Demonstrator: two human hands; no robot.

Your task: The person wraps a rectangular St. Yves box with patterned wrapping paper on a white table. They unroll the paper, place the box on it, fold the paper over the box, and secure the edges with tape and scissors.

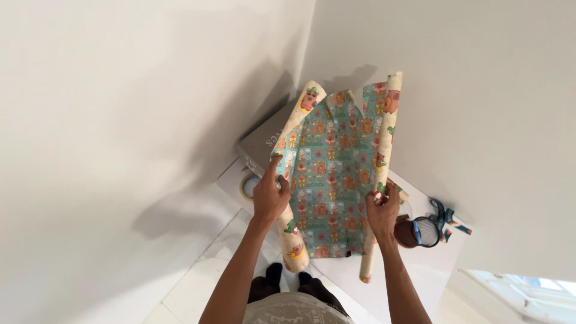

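A sheet of wrapping paper (332, 180), teal with small cartoon figures, is held spread over a white worktop (414, 276) set in the corner of two pale walls (120, 90). Both long edges of the paper are curled into cream-coloured rolls.

The left roll (294, 198) is pressed by the left hand (270, 198): the hand is laid over the roll about halfway along it, fingers bent around it and the forefinger stretched up along the paper's edge. The right roll (381, 174) is gripped by the right hand (383, 213), whose fingers are closed around it near its lower half. Between the two hands the flat, patterned middle of the sheet is seen, its far end lifted toward the corner.

Under the paper's far left part a grey box (264, 141) is partly covered. Just beside the left hand a roll of tape (247, 186) is lying on the worktop. To the right of the right hand a dark round container (417, 233) is seen, and next to it scissors (441, 216) with a scrap of patterned ribbon (459, 228).

Below, the person's dark feet are visible on a pale tiled floor (198, 282).
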